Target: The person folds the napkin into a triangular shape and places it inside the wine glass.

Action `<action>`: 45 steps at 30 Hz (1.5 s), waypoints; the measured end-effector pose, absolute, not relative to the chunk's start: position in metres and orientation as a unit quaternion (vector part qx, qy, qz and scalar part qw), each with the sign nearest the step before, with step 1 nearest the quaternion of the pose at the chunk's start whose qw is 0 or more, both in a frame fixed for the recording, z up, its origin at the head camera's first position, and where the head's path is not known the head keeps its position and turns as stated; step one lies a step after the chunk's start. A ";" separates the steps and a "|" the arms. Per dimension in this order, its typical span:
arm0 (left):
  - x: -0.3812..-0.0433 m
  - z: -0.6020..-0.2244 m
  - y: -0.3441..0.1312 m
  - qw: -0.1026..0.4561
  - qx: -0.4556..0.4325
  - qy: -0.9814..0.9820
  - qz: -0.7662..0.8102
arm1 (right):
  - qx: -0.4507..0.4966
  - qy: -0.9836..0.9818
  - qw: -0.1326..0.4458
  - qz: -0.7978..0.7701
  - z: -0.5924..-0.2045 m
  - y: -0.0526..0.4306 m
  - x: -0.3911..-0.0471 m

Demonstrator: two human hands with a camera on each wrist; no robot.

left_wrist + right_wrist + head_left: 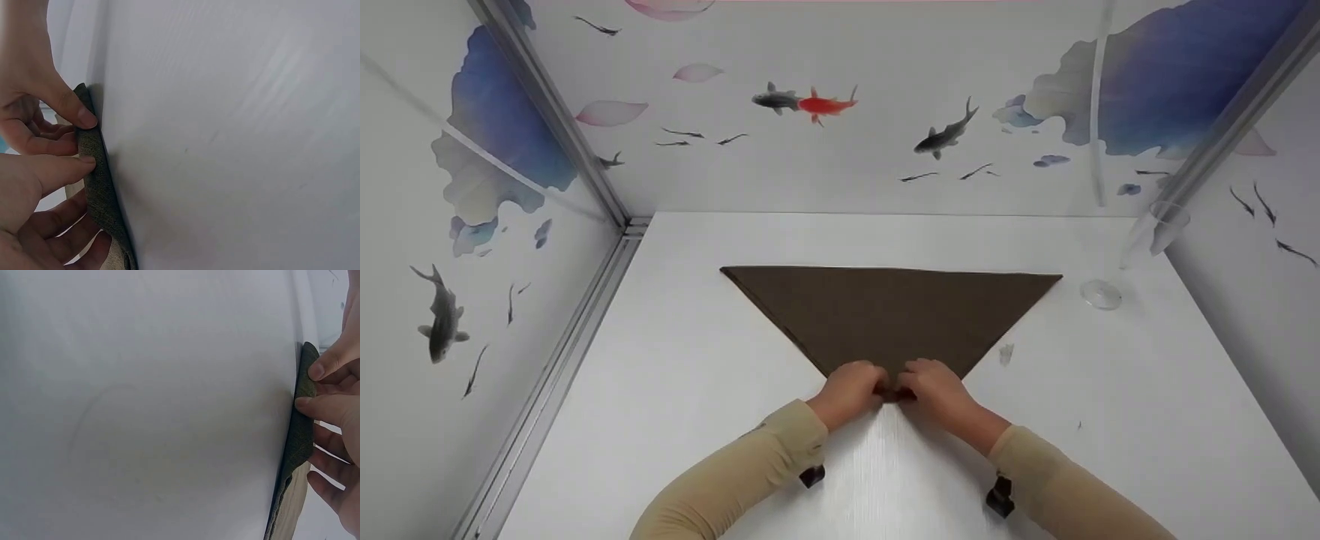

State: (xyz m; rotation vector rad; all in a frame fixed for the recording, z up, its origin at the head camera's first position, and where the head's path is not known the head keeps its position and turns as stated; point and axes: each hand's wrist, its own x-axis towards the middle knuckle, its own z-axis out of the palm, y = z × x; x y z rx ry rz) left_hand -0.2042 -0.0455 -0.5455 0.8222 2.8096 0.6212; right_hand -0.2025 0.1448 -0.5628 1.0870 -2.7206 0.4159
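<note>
In the head view, the left hand and right hand sit side by side, their fingers curled onto the near tip of a brown cloth. The cloth spreads beyond the fingers as a wide triangle, flat on the white worktop. A clear glass is well apart from the fingers, beyond them to the right.

In the left wrist view, the left thumb lies on a rolled edge of cloth, with other fingers behind it, pinching; the right thumb presses just beside.

In the right wrist view, the right fingers pinch the same roll, the left thumb close by.
</note>
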 end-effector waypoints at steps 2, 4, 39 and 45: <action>-0.204 -0.545 -0.046 0.074 0.278 0.936 0.201 | 0.361 -0.918 0.085 0.141 -0.562 0.145 -0.203; -0.205 -0.545 -0.046 0.065 0.284 0.937 0.191 | 0.357 -0.920 0.078 0.144 -0.561 0.144 -0.204; -0.191 -0.548 -0.045 0.083 0.305 0.928 0.197 | 0.382 -0.907 0.048 0.172 -0.562 0.148 -0.192; -0.189 -0.547 -0.045 0.096 0.306 0.926 0.200 | 0.380 -0.910 0.043 0.162 -0.562 0.149 -0.188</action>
